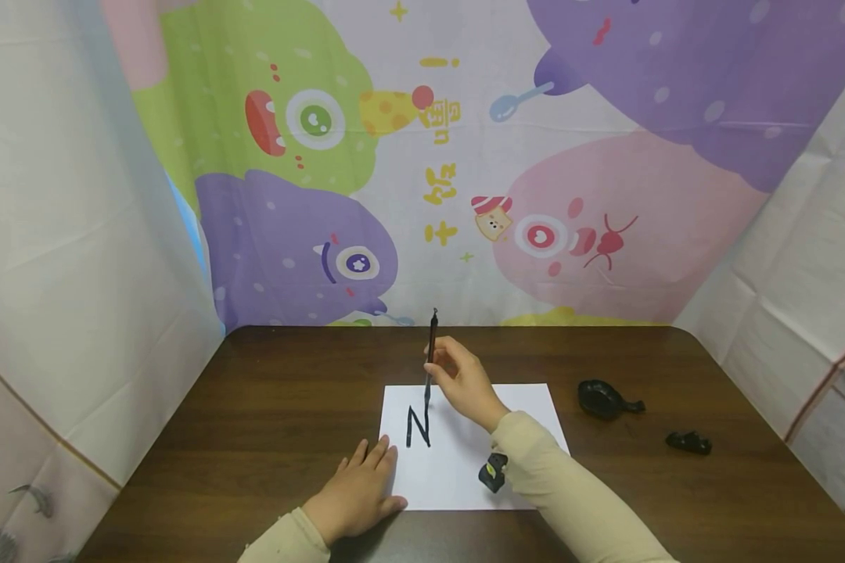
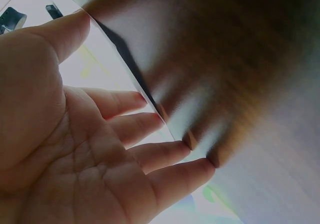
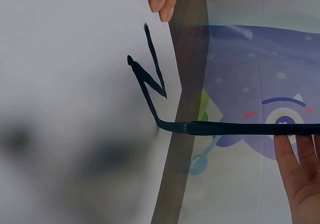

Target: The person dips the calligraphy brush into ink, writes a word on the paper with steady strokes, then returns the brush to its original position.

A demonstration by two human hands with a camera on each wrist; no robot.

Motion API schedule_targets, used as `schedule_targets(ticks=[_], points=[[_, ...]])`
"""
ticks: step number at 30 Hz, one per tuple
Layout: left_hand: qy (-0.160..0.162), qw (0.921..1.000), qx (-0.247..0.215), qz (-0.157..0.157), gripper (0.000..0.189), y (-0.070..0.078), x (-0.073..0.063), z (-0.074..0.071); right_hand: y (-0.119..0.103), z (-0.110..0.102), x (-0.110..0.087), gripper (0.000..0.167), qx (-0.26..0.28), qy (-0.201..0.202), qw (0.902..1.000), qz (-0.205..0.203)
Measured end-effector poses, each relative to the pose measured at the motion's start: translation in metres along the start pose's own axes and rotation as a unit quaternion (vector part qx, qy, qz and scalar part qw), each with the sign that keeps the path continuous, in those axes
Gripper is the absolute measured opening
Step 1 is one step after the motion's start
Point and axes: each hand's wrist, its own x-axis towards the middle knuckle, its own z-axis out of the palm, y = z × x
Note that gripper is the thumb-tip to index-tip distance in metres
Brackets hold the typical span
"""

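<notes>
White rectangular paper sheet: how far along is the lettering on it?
Done: a black painted N shape on the white rectangular paper sheet, all three strokes visible.
In hand: the right hand holds the slender dark brush, its tip touching the top of the right stroke; the left hand rests at the sheet's left edge.
Remaining: probably lifting the brush; no other letter shows, so more may follow.

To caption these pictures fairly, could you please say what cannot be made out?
Head view: the lower right corner of the paper, hidden by the right sleeve.
Right wrist view: top end of the brush, cut off by the right edge.
Right wrist view: dark patches, too blurred to name.
</notes>
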Motion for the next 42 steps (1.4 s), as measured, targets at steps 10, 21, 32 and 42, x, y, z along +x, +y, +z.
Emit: schedule_targets(ticks=[10, 21, 32, 42], points=[[0.005, 1.0000, 0.005, 0.000, 0.077, 0.001, 0.000, 0.000, -0.001, -0.003, 0.000, 0.019, 0.017, 0.015, 0.9997, 0.004], [0.007, 1.0000, 0.003, 0.000, 0.078, 0.000, 0.000, 0.000, -0.018, -0.013, -0.003, 0.021, 0.037, 0.035, 0.9985, 0.018], [0.006, 1.0000, 0.001, -0.003, 0.078, 0.003, 0.000, -0.002, -0.035, -0.020, -0.010, 0.019, 0.031, 0.034, 0.9988, 0.012], [0.006, 1.0000, 0.002, -0.002, 0.078, 0.002, 0.000, 0.000, -0.029, -0.018, -0.011, 0.019, 0.031, 0.027, 0.9989, 0.022]])
